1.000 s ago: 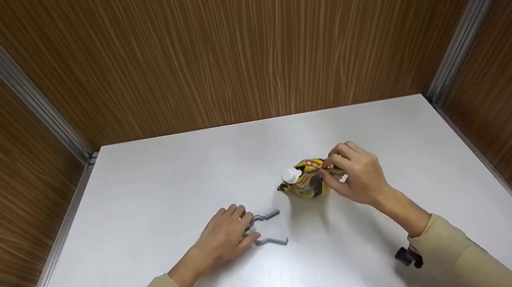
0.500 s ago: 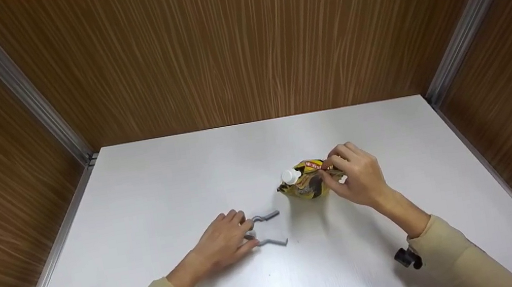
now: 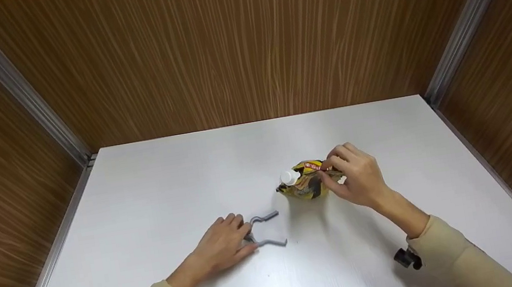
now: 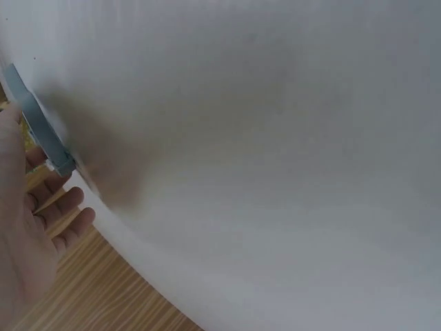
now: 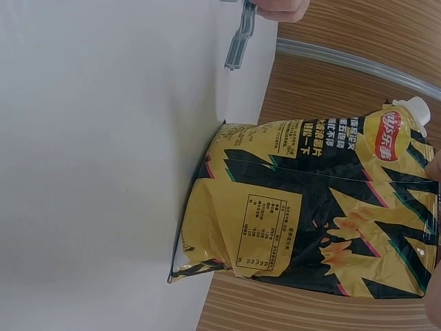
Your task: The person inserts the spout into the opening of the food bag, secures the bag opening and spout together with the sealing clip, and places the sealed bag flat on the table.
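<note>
A black and yellow potato chip bag (image 5: 303,200) stands upright on the table with a white cap (image 3: 289,176) at one top corner. My right hand (image 3: 356,174) pinches the bag's top edge between thumb and fingers. To the bag's front left, a grey two-armed clip (image 3: 272,242) has its arms spread towards the right. My left hand (image 3: 223,243) holds the clip's left end, thumb on the near side and fingers on the far side. The left wrist view shows the clip (image 4: 43,124) by the thumb, the other fingers loosely bent. The hand partly hides the clip's joined end.
The white table (image 3: 164,178) is bounded by wood-grain panels (image 3: 240,43) at the back and both sides. Metal rails (image 3: 33,96) run along the panel corners. Wrist cameras (image 3: 408,259) stick out below the sleeves.
My left hand has slid slightly down and left along the clip, its thumb now at the near arm's outer side. The clip has hardly moved. The right hand and the bag stay put.
</note>
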Motion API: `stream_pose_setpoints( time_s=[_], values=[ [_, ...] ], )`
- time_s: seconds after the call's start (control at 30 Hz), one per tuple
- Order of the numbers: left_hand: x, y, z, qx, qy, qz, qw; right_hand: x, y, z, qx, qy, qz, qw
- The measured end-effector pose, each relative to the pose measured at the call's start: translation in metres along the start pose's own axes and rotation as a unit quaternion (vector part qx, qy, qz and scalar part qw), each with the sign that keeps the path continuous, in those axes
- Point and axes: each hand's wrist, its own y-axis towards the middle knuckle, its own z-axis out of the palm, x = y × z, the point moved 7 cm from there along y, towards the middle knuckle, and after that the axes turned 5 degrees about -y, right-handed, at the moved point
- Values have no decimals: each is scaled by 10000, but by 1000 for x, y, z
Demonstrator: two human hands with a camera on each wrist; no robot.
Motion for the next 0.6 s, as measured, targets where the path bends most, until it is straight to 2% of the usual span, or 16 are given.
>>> stream_pose_setpoints(
  time_s=[0.17, 0.6],
  values=[
    [-1, -1, 2, 71, 7, 30, 10000, 1, 1, -1, -96, 18, -59, 9999],
    [2, -5, 3, 156, 128, 6, 9998, 0, 1, 1, 12, 104, 37, 9999]
  ],
)
